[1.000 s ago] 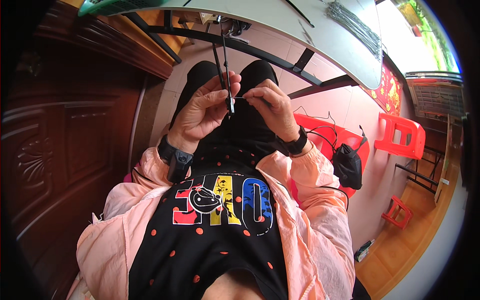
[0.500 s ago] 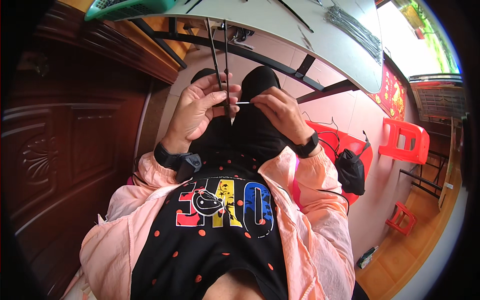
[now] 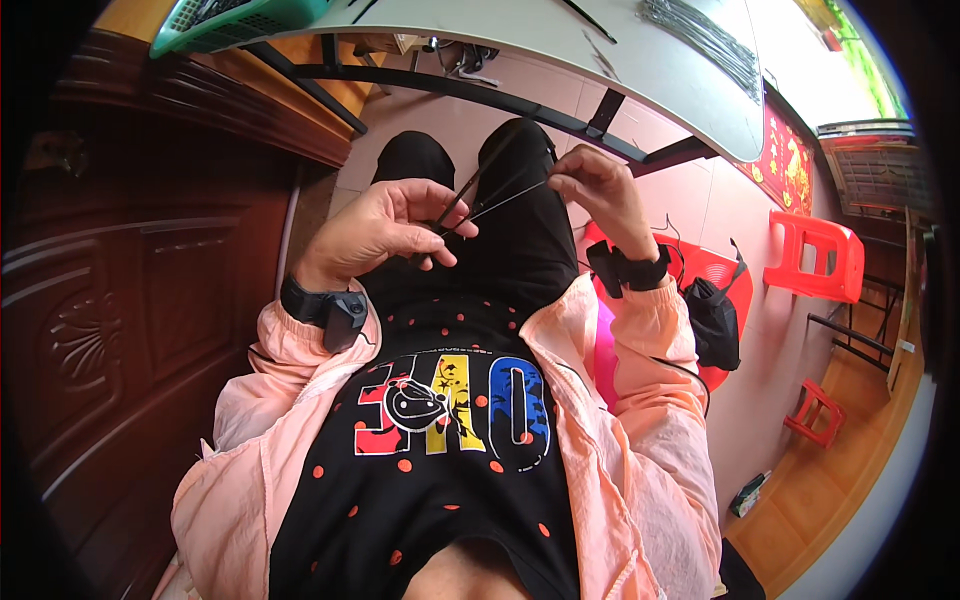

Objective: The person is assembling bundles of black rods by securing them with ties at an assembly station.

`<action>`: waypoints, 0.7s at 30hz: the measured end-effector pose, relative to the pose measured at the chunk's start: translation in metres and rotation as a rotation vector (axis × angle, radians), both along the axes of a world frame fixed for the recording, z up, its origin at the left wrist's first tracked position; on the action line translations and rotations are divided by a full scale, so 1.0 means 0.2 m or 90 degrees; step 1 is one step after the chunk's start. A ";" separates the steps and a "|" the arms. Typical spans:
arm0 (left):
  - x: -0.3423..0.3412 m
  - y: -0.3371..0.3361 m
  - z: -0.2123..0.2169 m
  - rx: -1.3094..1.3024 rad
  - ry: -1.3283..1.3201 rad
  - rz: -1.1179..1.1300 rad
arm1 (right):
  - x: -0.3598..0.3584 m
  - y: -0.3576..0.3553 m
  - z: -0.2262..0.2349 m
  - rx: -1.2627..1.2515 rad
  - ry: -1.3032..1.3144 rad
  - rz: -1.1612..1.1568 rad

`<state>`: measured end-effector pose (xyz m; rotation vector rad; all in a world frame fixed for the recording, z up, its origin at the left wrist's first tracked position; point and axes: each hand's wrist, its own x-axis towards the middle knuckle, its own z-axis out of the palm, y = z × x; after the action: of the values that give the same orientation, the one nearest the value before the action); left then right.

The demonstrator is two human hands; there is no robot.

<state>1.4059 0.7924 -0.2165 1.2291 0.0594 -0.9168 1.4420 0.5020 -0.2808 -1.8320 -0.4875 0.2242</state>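
Thin wire (image 3: pixel 513 199) runs toward two o'clock, pinched in our right hand (image 3: pixel 603 196); our left hand (image 3: pixel 392 228) has fingers clamped on a dark rod (image 3: pixel 463 193).

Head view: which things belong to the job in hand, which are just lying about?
Likely the job:
dark slender piece, in the left hand
thin strand, pinched by the right hand
perhaps the metal-strand bundle on the table

Apparently lying about:
black pouch
red stools
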 end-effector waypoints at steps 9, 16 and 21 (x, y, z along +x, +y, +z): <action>0.03 -0.01 0.00 0.045 0.017 -0.153 | -0.01 0.04 -0.05 0.371 0.344 0.047; 0.02 -0.01 -0.09 0.009 0.019 -0.083 | -0.01 0.04 -0.02 0.381 0.332 0.060; 0.03 0.00 -0.15 -0.066 0.117 0.004 | -0.02 0.04 -0.02 0.374 0.286 0.042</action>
<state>1.4117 0.7917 -0.2470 1.0464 0.1601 -1.0140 1.4383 0.5103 -0.2851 -1.1472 -0.2572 0.4713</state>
